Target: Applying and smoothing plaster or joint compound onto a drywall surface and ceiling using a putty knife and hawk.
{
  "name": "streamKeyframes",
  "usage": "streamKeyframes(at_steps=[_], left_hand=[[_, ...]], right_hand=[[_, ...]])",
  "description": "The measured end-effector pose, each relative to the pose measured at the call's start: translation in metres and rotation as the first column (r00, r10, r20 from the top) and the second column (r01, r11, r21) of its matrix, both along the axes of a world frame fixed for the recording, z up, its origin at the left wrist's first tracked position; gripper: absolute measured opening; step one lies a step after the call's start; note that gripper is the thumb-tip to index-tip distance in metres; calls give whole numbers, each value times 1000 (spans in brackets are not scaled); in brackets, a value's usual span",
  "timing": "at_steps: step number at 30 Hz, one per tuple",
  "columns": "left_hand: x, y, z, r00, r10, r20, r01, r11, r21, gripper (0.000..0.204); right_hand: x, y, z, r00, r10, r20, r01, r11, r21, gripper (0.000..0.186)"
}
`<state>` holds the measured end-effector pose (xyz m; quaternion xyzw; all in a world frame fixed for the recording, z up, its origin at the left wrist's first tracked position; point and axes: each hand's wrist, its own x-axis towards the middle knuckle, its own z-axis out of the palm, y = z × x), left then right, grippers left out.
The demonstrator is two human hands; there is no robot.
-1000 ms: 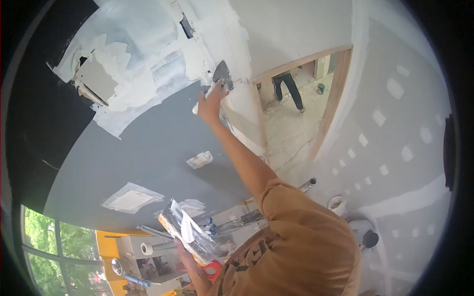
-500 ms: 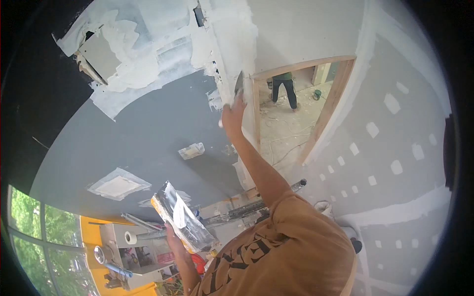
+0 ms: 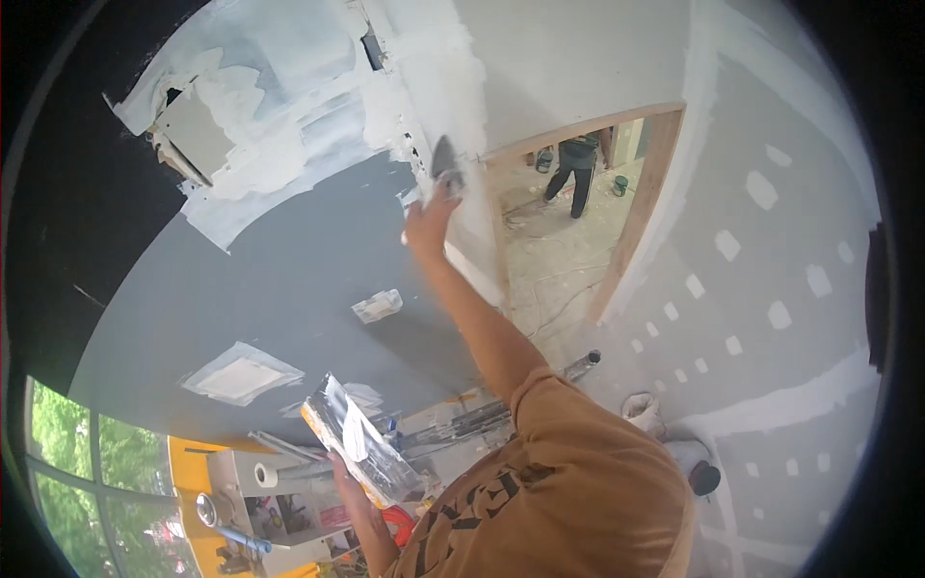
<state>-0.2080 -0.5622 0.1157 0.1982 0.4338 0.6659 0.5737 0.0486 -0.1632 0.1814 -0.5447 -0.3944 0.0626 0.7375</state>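
Note:
My right hand (image 3: 434,220) reaches far up, wrapped round a putty knife (image 3: 445,160). Motion smears its pointed-looking blade, which is at the white-coated wall strip (image 3: 438,77) left of the doorway; whether it touches cannot be told. Lower down, my left hand (image 3: 349,482) grips a long rectangular metal plate (image 3: 387,466) with a yellow edge, tilted. A streak of white filler (image 3: 356,435) lies on it. Behind both arms is a grey wall (image 3: 279,279), roughly patched with white filler toward the top. Small dark gaps show along the strip near the knife.
A wooden-framed doorway (image 3: 644,202) opens on a room where a person (image 3: 576,173) stands near a green bucket (image 3: 621,185). Below are a long dark pipe (image 3: 582,366), a cluttered shelf unit (image 3: 231,482) and buckets (image 3: 644,412). A spotted grey wall (image 3: 742,318) rises at right.
My right hand and the putty knife have shifted left, and the blade now shows broader. My left hand still holds the plate. The person beyond the doorway has moved slightly right.

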Motion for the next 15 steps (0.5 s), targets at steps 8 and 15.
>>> streamKeyframes(at_steps=[8,15], left_hand=[[-4,7,-13,999,-45,4,45,999,8,60],[-1,26,-15,994,-87,62,86,996,10,61]], right_hand=[[0,15,-1,956,-186,228,219,967,-129,84],[54,-89,-36,660,592,-463,-688,723,-57,73]])
